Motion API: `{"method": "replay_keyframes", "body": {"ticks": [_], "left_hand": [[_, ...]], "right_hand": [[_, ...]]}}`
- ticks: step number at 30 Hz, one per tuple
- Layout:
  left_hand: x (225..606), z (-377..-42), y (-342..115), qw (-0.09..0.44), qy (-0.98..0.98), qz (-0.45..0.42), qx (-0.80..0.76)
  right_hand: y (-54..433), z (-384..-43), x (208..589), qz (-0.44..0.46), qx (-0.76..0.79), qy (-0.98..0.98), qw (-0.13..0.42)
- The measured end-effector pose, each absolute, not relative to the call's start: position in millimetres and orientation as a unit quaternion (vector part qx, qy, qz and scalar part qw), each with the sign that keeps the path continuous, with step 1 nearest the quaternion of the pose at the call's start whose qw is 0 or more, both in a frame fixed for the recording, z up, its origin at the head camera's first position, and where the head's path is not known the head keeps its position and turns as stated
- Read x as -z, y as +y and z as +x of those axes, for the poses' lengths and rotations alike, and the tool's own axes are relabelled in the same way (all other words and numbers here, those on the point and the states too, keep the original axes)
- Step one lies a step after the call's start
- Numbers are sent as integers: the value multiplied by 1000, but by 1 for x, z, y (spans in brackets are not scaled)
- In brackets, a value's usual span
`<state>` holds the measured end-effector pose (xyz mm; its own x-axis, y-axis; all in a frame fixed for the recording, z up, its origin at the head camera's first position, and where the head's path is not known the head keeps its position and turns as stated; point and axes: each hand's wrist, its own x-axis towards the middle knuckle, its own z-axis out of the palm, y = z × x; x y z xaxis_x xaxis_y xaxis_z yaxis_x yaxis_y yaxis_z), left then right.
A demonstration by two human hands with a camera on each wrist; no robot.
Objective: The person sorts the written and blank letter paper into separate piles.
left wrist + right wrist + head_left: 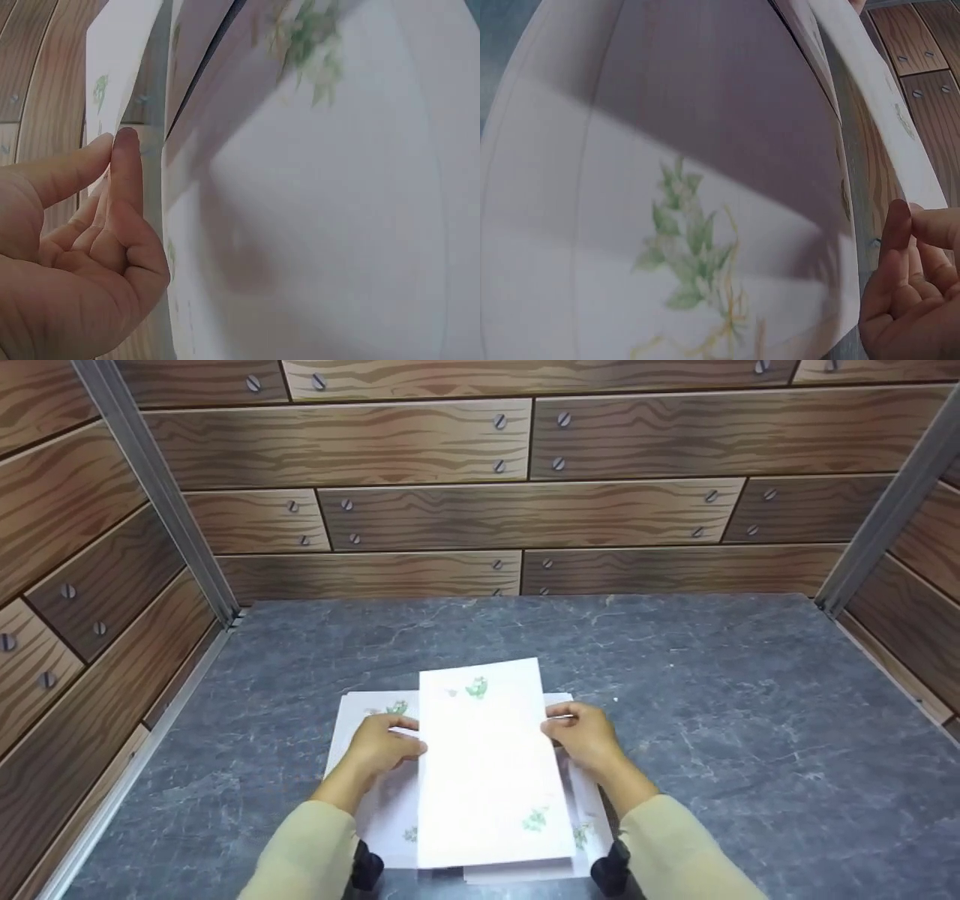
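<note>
Both hands hold up one white sheet of paper (484,765) with small green plant prints near its top and at its lower right. My left hand (386,746) pinches its left edge between thumb and fingers; my right hand (585,735) pinches the right edge. In the left wrist view the thumb and index fingertip of the left hand (97,240) meet on the raised sheet (112,67). The right wrist view shows the right hand (915,277) gripping it likewise. Beneath lie more printed white sheets (390,810), partly hidden by the raised one, its shadow falling across them.
A dark grey marbled tabletop (750,720) spreads around the papers. Wood-plank-patterned walls (420,442) close it in at the back and both sides, with grey metal strips at the corners. Black wrist straps (367,866) sit at the sleeves.
</note>
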<state>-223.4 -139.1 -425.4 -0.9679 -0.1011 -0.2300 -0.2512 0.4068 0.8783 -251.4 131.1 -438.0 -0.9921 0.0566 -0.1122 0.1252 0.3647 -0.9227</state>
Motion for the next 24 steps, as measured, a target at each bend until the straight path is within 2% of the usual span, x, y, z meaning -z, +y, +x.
{"method": "replay_keyframes", "body": {"ticks": [13, 24], "left_hand": [[434, -224, -101, 68, 866, -84, -488], [439, -222, -87, 71, 872, -64, -480]], "right_hand": [[168, -250, 444, 55, 534, 843, 37], [182, -247, 450, 67, 501, 861, 48]]}}
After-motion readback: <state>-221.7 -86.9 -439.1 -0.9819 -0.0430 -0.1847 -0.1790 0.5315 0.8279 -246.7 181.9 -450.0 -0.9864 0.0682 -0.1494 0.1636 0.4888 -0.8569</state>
